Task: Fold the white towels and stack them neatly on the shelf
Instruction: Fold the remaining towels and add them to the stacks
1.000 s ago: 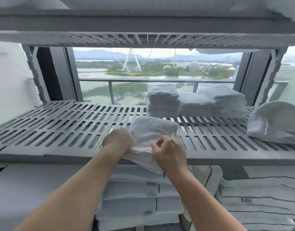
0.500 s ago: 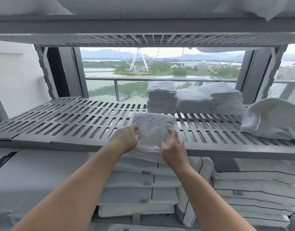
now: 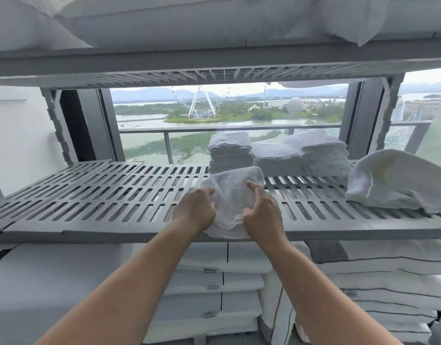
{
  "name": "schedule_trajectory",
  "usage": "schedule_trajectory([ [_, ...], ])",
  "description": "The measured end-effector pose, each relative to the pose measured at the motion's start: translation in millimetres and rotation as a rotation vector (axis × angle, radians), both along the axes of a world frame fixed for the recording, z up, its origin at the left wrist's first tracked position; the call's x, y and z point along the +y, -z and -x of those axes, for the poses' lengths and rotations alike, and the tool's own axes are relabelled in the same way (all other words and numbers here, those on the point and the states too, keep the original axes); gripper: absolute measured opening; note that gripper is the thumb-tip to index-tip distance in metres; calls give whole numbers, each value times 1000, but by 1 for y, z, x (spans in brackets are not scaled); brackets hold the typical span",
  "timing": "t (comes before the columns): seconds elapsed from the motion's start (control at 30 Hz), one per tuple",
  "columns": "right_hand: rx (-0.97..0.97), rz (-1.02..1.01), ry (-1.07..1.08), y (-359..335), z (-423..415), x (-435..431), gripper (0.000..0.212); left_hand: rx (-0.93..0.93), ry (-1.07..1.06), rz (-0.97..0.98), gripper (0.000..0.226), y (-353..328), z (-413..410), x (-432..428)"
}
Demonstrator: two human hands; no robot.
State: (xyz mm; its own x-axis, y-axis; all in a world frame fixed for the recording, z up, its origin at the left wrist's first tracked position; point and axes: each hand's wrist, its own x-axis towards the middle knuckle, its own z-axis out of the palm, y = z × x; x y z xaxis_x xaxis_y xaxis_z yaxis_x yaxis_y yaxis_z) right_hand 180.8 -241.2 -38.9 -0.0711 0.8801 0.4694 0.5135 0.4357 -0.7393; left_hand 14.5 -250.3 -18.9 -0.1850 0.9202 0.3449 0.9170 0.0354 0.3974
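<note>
Left hand (image 3: 195, 210) and right hand (image 3: 260, 215) grip folded towel (image 3: 235, 188) on slatted shelf (image 3: 90, 202); fingers curled, apparently pinching its sides.

Plain white is showing on the towel (image 3: 235, 192), terry loops; shelf (image 3: 90, 202) is reading grey, patterned with rows of oblong slots; rear towel stacks (image 3: 230, 153) are showing white; pillows (image 3: 388, 263) below are showing white with thin dark piping, one carrying a grey woven patch (image 3: 326, 251).
</note>
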Motion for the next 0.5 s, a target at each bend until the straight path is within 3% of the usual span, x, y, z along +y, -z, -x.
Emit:
schedule_trajectory([
  [0.5, 124, -87, 190, -27, -57, 77, 71, -54, 112, -346, 48, -27, -70, 84],
])
